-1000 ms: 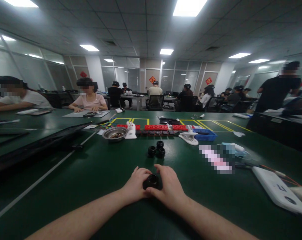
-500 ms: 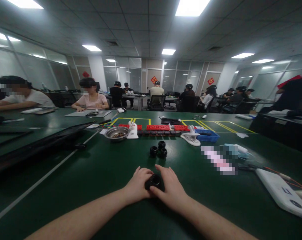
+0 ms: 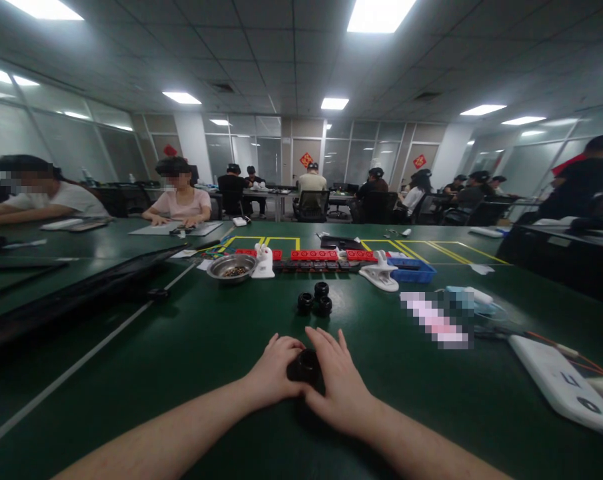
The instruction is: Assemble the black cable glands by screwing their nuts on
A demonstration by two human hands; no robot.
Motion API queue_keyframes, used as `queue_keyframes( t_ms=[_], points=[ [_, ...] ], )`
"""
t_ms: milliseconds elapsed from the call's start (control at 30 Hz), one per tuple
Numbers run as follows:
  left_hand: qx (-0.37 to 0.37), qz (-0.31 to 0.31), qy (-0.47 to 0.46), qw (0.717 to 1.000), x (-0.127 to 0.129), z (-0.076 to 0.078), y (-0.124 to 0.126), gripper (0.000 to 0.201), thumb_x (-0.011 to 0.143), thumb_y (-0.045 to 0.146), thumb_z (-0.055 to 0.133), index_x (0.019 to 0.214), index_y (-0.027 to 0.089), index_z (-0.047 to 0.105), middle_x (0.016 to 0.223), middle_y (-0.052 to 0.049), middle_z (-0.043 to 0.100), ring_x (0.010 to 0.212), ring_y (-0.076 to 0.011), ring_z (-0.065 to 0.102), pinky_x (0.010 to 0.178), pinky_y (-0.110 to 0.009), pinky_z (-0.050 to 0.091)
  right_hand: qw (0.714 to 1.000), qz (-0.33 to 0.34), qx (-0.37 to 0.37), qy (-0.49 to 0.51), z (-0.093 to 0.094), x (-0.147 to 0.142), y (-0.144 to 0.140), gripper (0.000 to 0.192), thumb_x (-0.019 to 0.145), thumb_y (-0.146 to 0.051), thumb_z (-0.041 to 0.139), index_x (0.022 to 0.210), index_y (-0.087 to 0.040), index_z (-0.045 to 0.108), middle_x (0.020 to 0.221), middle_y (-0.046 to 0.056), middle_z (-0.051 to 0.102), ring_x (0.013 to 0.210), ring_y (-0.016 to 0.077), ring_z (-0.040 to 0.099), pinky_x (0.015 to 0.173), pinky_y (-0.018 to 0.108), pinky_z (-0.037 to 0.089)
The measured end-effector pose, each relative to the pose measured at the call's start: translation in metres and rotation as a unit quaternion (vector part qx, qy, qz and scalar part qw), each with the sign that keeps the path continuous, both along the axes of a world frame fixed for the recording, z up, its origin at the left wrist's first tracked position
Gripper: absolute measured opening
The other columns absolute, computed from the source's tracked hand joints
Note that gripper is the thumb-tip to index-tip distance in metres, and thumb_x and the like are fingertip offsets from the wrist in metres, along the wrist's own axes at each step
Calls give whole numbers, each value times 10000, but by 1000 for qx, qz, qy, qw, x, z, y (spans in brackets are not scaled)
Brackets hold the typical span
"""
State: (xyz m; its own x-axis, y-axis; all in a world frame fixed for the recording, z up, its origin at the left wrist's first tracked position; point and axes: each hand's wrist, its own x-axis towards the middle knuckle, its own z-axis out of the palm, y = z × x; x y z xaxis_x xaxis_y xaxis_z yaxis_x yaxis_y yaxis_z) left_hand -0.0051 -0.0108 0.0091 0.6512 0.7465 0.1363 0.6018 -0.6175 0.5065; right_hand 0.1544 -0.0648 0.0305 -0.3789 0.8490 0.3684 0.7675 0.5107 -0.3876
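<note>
A small black round part (image 3: 305, 365) rests low over the green table (image 3: 191, 347), gripped from both sides. My left hand (image 3: 275, 370) curls against its left side. My right hand (image 3: 336, 380) covers its right side and top, fingers spread forward. Most of the part is hidden between the hands. A little farther out, three similar black round parts (image 3: 315, 299) stand clustered on the table, apart from my hands.
Beyond the cluster lie a metal bowl (image 3: 231, 267), a white figure (image 3: 264, 261), a row of red blocks (image 3: 314, 255), a white clip (image 3: 380, 274) and a blue tray (image 3: 412, 269). A white device (image 3: 561, 387) lies right. A long dark bar (image 3: 81, 287) lies left. Other people sit at nearby tables.
My right hand has shifted further over the top of the black part, fingers spreading forward. A person at the far right has moved off to the right.
</note>
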Motion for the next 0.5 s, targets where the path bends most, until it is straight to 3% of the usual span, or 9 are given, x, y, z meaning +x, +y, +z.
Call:
queue_keyframes(
  t_ms=[200,333,500],
  points=[
    [2,-3,1,1000,0,2,-1,386,602,376,640,952,226,572,1033,-40,540,1027,-247,448,996,-504,137,999,-42,-18,13,-1,-1,3,644,664,-330,571,1231,-162,317,1195,103,450,1133,250,371,1011,498,123],
    [7,-14,8,1000,0,-1,1,419,616,375,627,998,217,555,1066,-56,531,1050,-256,434,997,-511,128,998,-57,26,20,-4,-4,3,733,614,-391,626,1228,-125,326,1181,129,442,1118,275,363,1002,484,175],
    [0,5,-4,1000,1,-2,1,457,568,277,652,1009,217,548,1066,-46,533,1058,-249,432,1009,-499,115,998,-40,38,11,-3,-6,2,561,654,-242,556,1178,-152,380,1077,85,523,1011,235,443,1006,483,152]
  ],
)
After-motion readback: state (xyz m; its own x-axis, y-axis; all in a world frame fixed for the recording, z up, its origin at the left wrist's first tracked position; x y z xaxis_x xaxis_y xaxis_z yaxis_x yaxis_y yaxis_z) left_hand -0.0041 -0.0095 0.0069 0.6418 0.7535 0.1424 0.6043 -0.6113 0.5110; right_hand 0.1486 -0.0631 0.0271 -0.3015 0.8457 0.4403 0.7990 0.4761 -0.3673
